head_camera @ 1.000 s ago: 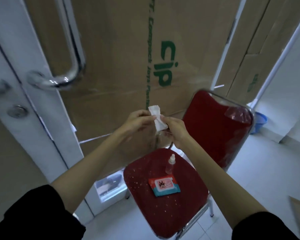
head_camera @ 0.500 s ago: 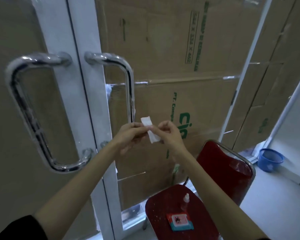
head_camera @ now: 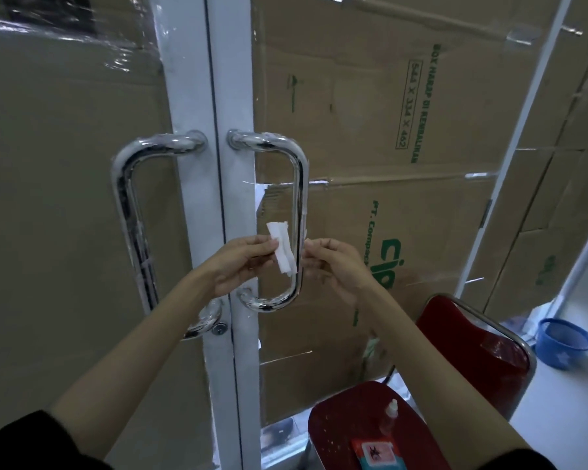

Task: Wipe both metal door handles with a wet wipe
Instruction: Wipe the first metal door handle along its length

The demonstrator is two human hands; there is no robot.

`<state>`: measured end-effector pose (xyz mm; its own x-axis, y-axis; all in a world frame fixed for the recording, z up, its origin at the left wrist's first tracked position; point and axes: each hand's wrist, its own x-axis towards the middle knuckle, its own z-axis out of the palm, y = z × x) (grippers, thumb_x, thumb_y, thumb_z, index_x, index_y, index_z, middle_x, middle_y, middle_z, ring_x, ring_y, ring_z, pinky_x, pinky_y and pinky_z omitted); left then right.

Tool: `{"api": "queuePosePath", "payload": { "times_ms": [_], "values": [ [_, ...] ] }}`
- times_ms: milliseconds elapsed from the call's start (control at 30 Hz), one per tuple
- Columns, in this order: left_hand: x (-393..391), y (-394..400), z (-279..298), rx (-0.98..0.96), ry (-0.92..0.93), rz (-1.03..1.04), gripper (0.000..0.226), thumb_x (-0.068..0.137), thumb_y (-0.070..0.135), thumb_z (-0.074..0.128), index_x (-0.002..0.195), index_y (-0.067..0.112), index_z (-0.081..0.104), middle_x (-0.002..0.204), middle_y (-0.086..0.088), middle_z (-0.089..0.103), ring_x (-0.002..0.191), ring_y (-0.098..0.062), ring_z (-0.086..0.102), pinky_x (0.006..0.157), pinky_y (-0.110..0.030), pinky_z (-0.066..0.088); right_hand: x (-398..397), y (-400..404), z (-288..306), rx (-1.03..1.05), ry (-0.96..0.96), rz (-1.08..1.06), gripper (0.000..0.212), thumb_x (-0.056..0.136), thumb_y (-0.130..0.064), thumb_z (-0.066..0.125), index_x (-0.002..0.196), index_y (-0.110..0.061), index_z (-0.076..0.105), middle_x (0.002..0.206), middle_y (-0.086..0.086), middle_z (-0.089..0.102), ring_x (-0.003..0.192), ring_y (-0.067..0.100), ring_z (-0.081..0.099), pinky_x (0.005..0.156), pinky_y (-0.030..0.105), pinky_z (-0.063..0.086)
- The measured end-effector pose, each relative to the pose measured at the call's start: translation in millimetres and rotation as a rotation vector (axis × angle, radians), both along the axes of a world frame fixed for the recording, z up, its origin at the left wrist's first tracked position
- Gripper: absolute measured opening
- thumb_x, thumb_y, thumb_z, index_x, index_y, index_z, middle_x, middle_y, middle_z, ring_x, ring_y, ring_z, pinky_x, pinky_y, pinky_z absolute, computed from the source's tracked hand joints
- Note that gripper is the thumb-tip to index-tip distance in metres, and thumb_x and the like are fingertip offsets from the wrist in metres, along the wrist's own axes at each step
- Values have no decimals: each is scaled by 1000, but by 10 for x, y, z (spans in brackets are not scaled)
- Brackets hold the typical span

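While both arms reach up from the bottom of the frame, the left door handle (head_camera: 134,212), a chrome loop left of centre, stands untouched on its white-framed glass door, its lower end hidden behind the left forearm, with a small keyhole lock (head_camera: 219,329) just beside that end. Right of it, at mid-frame, the left hand (head_camera: 238,262) pinches the folded white wet wipe (head_camera: 283,248) between thumb and fingertips, holding it upright and slightly tilted. The wipe sits in front of the loop of the right door handle (head_camera: 299,212); whether it touches the bar I cannot tell. Just across that bar, the right hand (head_camera: 333,262) has its fingers curled toward the wipe, apparently gripping nothing. Brown cardboard boxes (head_camera: 404,130) fill the glass behind. At lower right, a red chair (head_camera: 472,361) carries a small dropper bottle (head_camera: 389,413) and a pack of wipes (head_camera: 375,454), with a blue basket (head_camera: 564,346) on the floor beyond.
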<state>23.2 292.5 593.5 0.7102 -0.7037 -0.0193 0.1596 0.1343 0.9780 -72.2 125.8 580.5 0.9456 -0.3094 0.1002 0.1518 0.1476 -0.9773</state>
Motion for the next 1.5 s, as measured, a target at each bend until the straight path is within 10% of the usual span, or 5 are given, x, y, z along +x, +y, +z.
{"api": "queuePosePath", "payload": {
  "times_ms": [467, 767, 933, 1167, 1500],
  "values": [
    [409, 494, -134, 9, 12, 145, 14, 91, 15, 59, 101, 8, 65, 92, -5, 64, 81, -10, 60, 67, -16, 56, 451, 285, 56, 306, 42, 152, 15, 92, -16, 58, 97, -3, 63, 88, 8, 69, 69, 12, 68, 61, 21, 57],
    [306, 643, -90, 192, -134, 241, 52, 86, 54, 55, 117, 12, 54, 112, -8, 62, 101, -24, 65, 89, -36, 54, 710, 677, 64, 19, 21, 220, 13, 96, -20, 53, 91, -8, 53, 83, 9, 67, 68, 15, 66, 58, 25, 54],
    [338, 734, 130, 84, -221, 278, 33, 90, 16, 61, 119, 1, 59, 120, -21, 64, 101, -23, 66, 85, -24, 55, 895, 839, 240, 31, -42, 233, 10, 91, -19, 60, 88, -9, 58, 83, 8, 68, 72, 17, 65, 61, 25, 54],
    [340, 805, 723, 180, -567, 355, 20, 86, 22, 66, 103, 11, 72, 104, -8, 71, 89, -14, 65, 87, -33, 49, 1062, 822, 542, 399, 5, 641, 55, 85, -25, 64, 131, 1, 51, 135, 26, 50, 122, 40, 52, 97, 52, 48],
    [303, 1051, 692, 466, -1617, 814, 19, 84, 40, 64, 100, 32, 71, 92, 12, 51, 70, 7, 46, 63, -5, 35, 1166, 649, 628, 134, -127, 356, 9, 87, -3, 59, 95, -1, 57, 99, 15, 67, 79, 19, 69, 74, 24, 58]
  ]
}}
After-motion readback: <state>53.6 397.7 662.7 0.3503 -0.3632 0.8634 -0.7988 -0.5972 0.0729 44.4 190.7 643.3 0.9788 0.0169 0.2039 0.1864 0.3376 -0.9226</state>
